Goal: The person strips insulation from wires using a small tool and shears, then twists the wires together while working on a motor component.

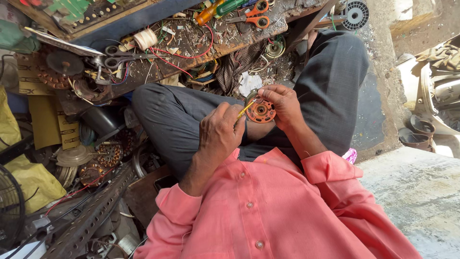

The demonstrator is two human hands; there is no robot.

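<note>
I sit cross-legged in grey trousers and a pink shirt, with both hands raised over my lap. My right hand point(285, 103) grips a small round orange motor stator point(261, 112) by its upper edge. Fingers of my left hand point(219, 133) pinch a thin yellow stick or sleeve point(245, 110), and its tip touches the stator's left rim. The two hands sit close together, almost touching.
A cluttered wooden bench point(230, 41) lies beyond my knees, with orange-handled scissors point(258, 14), screwdrivers point(218, 9), a thread spool point(145, 38), metal scissors point(117, 56) and red wires. Copper-wound stators point(108, 154), a perforated metal angle point(91, 220) and a fan grille point(9, 206) crowd the left. A concrete ledge point(417, 192) is at right.
</note>
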